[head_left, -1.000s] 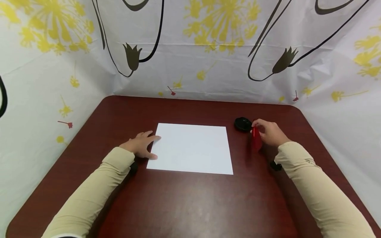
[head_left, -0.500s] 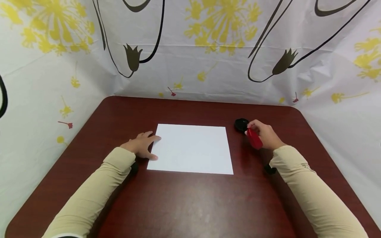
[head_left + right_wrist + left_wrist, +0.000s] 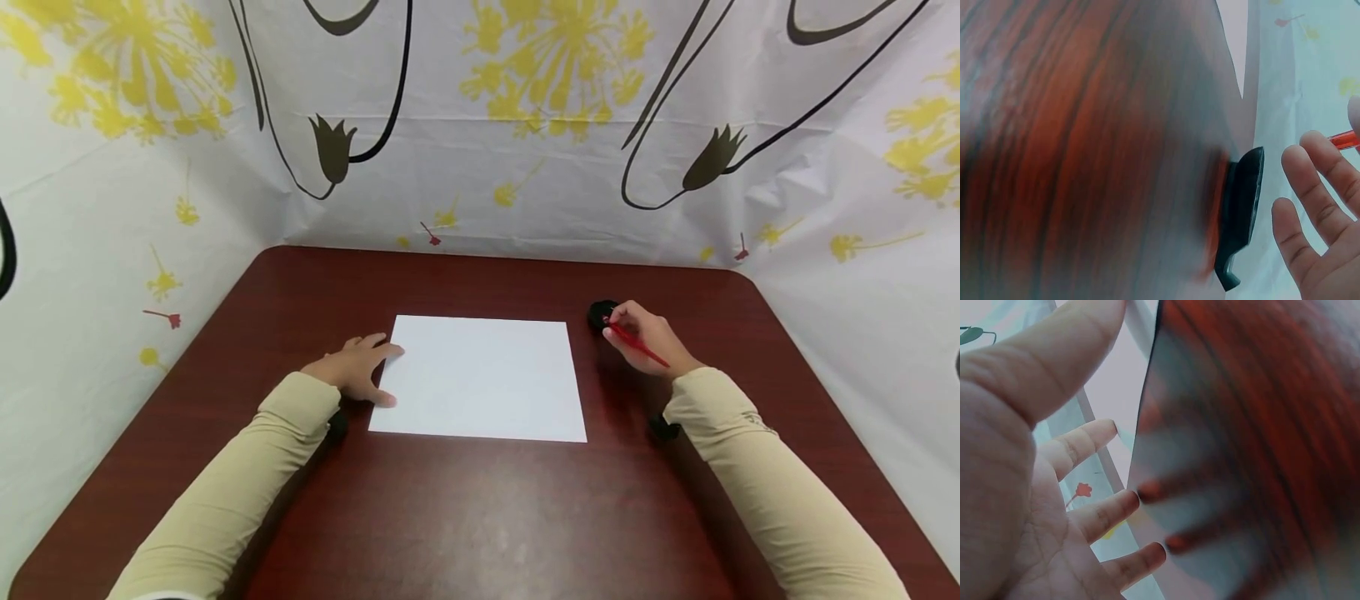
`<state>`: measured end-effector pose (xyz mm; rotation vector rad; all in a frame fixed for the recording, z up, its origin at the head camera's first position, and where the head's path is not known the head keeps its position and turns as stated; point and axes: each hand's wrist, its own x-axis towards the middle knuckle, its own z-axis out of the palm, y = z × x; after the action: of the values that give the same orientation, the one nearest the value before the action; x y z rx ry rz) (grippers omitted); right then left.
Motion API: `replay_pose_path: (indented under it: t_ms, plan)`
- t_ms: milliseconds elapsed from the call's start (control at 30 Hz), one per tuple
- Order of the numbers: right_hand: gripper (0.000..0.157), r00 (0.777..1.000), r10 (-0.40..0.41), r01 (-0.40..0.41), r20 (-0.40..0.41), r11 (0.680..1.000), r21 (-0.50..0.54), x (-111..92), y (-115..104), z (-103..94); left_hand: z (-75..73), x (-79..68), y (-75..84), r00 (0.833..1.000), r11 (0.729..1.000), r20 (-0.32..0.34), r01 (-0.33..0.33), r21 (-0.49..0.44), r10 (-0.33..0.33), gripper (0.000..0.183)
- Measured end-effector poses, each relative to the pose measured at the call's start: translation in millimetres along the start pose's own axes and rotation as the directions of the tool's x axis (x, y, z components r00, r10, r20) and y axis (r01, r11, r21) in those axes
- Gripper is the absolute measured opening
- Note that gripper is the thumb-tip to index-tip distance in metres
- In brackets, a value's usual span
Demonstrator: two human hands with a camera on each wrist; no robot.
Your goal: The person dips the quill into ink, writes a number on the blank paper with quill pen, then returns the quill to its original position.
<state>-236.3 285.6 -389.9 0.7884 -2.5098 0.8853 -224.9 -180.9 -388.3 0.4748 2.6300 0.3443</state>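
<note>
A sheet of white paper (image 3: 487, 379) lies on the table. My left hand (image 3: 351, 367) rests at its left edge with fingers and thumb spread, some tips over the paper. To the right of the sheet, my right hand (image 3: 657, 335) pinches a thin, flat red piece (image 3: 639, 345) between thumb and fingers, now seen nearly edge-on. In the right wrist view only a shiny red end (image 3: 1342, 139) of it shows past the fingers. Beyond that hand is a small round black dish (image 3: 600, 312), partly covered by the fingertips; from the side it looks shallow with a small tab (image 3: 1229, 280).
The dark red wooden table (image 3: 465, 517) has rounded back corners. A white cloth (image 3: 450, 150) with yellow flowers and dark stems hangs behind it and at both sides.
My right hand has moved left toward the black dish, turning the red piece from hanging down to slanting nearly edge-on. The left hand and the paper have stayed put.
</note>
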Motion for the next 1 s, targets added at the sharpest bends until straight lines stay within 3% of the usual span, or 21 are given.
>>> replay_pose_path:
  t_ms: [233, 500, 633, 767, 1000]
  plan:
    - [0.014, 0.997, 0.072, -0.072, 0.005, 0.997, 0.042, 6, 3, 5.8, -3.6, 6.2, 2.6, 0.999, 1.000, -0.034, -0.017, 0.013, 0.018, 0.090]
    - [0.014, 0.999, -0.003, 0.008, -0.043, 0.994, 0.105, 11, -3, 20.1, -0.5, 8.1, 1.5, 0.999, 0.999, -0.032, -0.036, 0.015, 0.037, 0.093]
    - [0.011, 0.996, 0.086, -0.087, 0.016, 0.976, 0.201, 14, -8, 26.1, 2.1, 7.4, 0.6, 0.997, 0.998, -0.050, -0.062, 0.002, 0.062, 0.097]
    - [0.012, 0.973, 0.206, -0.228, 0.107, 0.935, 0.271, 18, -10, 27.4, 1.1, 10.7, 0.0, 0.994, 0.996, -0.059, -0.089, -0.012, 0.088, 0.104]
    - [0.016, 0.943, 0.273, -0.312, 0.189, 0.922, 0.230, 25, -13, 35.5, 1.8, 14.9, -5.8, 0.993, 0.994, -0.043, -0.113, -0.006, 0.112, 0.104]
